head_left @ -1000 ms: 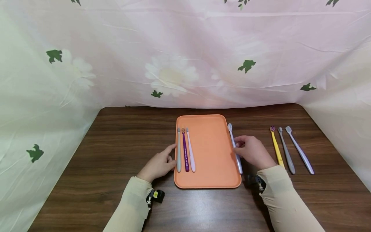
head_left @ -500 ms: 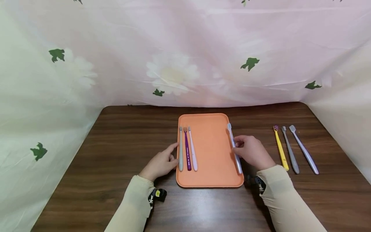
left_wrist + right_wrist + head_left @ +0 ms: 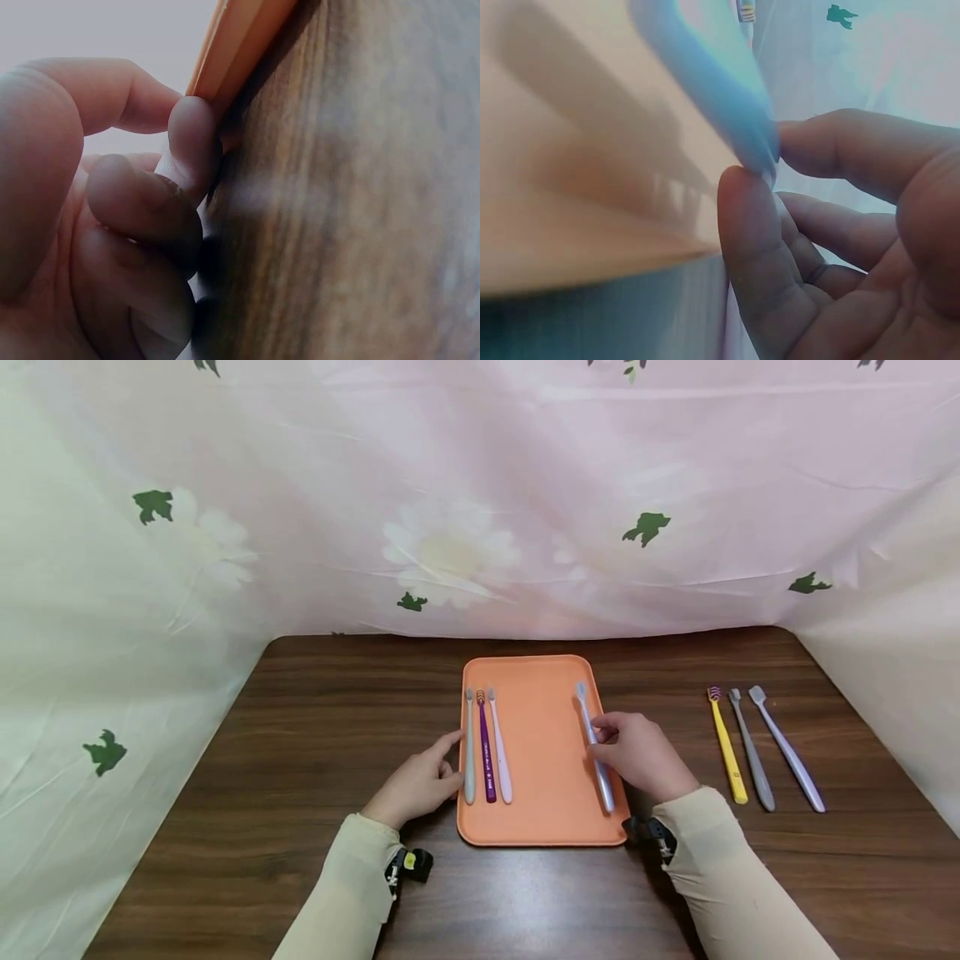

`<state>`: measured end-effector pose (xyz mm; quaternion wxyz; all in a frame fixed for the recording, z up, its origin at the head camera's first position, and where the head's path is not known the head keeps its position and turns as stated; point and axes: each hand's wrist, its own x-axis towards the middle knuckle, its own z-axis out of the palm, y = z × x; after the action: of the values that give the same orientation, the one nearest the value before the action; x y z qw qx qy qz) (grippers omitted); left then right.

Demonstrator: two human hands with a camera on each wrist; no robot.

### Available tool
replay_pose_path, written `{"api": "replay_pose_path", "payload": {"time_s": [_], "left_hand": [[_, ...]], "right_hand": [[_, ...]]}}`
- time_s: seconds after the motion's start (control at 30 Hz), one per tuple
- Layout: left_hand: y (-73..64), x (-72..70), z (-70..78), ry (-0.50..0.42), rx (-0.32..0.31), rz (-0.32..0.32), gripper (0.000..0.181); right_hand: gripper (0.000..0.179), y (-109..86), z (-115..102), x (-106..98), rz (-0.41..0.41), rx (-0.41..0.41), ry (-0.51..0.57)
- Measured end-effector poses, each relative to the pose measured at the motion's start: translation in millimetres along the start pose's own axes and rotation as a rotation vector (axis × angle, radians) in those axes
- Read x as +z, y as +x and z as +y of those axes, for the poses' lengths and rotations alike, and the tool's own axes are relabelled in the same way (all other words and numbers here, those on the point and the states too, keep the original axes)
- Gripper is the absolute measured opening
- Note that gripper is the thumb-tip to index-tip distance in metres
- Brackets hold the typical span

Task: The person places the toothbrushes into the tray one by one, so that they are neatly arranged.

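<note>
My right hand (image 3: pixel 643 757) pinches a pale blue-lavender toothbrush (image 3: pixel 604 787) between thumb and finger, over the right side of an orange tray (image 3: pixel 543 743). Its bristle head points away from me. In the right wrist view the held toothbrush (image 3: pixel 720 82) casts a shadow on the tray. My left hand (image 3: pixel 415 788) holds the tray's left edge; the left wrist view has thumb and forefinger at the tray wall (image 3: pixel 244 49), the other fingers curled below. Along the tray's left side lie a grey-green toothbrush (image 3: pixel 470 756), a purple toothbrush (image 3: pixel 487 756) and a pale lilac toothbrush (image 3: pixel 501 760), roughly parallel.
Right of the tray, on the dark wooden table (image 3: pixel 337 718), lie a yellow toothbrush (image 3: pixel 727 756), a grey toothbrush (image 3: pixel 754 756) and a lavender toothbrush (image 3: pixel 792 756). A flowered curtain (image 3: pixel 450 510) encloses the table's back and sides.
My right hand has carried the pale blue-lavender toothbrush leftward, from the tray's right rim to inside it. The left hand stays at the tray's left edge. The head view has shifted slightly.
</note>
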<state>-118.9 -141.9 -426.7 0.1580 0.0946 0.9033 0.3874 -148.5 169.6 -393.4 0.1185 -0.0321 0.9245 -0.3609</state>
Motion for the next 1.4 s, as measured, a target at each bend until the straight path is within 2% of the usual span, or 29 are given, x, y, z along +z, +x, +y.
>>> {"api": "replay_pose_path", "payload": {"time_s": [0.53,0.9,1.13,1.4], "left_hand": [[1.6,1.3,-2.5,0.004,-0.017,0.003,0.065],[1.3,1.3,-1.7,-0.001,0.000,0.005,0.064],[0.4,0.5,-0.6,-0.001,0.003,0.002,0.064],[0.5,0.5,-0.7,-0.010,0.005,-0.004,0.064]], "right_hand": [[0.038,4.2,-11,7,0.021,-0.010,0.044],[0.035,7.2,-15,13,0.031,-0.047,0.052],[0.035,9.4,-21,16,0.019,-0.030,0.074],[0.033,10.9,-27,21,0.006,-0.055,0.097]]}}
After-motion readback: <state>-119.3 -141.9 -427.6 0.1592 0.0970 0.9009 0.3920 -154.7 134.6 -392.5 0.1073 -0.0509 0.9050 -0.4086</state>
